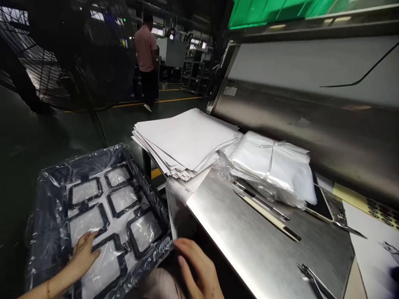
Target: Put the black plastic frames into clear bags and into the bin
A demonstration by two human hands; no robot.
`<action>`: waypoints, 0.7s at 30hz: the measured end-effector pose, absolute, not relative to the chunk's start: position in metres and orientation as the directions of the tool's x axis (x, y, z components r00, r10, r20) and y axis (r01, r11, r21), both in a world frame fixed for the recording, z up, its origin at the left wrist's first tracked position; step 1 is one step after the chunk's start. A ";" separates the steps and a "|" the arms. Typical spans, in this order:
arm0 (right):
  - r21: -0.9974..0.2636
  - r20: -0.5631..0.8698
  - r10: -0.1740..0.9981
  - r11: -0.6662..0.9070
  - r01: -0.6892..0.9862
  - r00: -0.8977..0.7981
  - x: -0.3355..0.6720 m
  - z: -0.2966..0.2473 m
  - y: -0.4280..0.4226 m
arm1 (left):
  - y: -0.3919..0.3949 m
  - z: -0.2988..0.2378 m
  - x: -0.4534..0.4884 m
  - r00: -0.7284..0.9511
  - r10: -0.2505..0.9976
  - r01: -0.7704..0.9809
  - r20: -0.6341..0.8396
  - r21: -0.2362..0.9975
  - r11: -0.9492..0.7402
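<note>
L grip (82, 255) open, fingers flat on nearest of 6 black-framed panels (102, 265) lying in film-lined tray (145, 187); no hold taken. Panels prob. light, stiff but fragile, faces poss. slippery; best taken by frame edges, not white centres. R grip (195, 265) open, loosely curled, empty, just by tray's R rim. Further R on stainless counter (249, 236): 1 paper stack (183, 141), 1 bagged white packet (271, 166), 1 pr tweezers (314, 282).
</note>
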State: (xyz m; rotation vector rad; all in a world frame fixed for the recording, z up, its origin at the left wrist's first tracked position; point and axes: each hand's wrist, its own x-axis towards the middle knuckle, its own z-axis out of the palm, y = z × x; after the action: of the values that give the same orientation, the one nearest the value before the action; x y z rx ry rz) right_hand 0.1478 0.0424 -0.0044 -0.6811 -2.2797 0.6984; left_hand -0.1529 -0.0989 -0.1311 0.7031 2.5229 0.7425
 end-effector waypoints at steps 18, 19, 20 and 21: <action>-0.009 0.220 0.746 0.646 0.763 -0.629 0.017 0.051 0.165 | -0.028 -0.027 -0.191 -0.645 0.664 -0.163 -0.378 0.917 0.363; 0.019 0.197 0.725 0.671 0.742 -0.660 0.022 0.055 0.157 | -0.024 -0.021 -0.198 -0.628 0.664 -0.225 -0.405 0.912 0.344; 0.042 0.173 0.697 0.701 0.712 -0.696 0.027 0.059 0.150 | -0.021 -0.015 -0.205 -0.598 0.672 -0.294 -0.437 0.899 0.324; 0.059 0.149 0.659 0.738 0.672 -0.737 0.033 0.062 0.142 | -0.017 -0.009 -0.213 -0.557 0.688 -0.362 -0.465 0.881 0.303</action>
State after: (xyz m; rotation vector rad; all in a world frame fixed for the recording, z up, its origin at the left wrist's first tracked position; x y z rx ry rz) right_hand 0.0332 0.1419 0.0621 -1.0834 -2.8173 -0.1653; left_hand -0.2133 -0.0172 -0.0086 0.3017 1.6459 1.4245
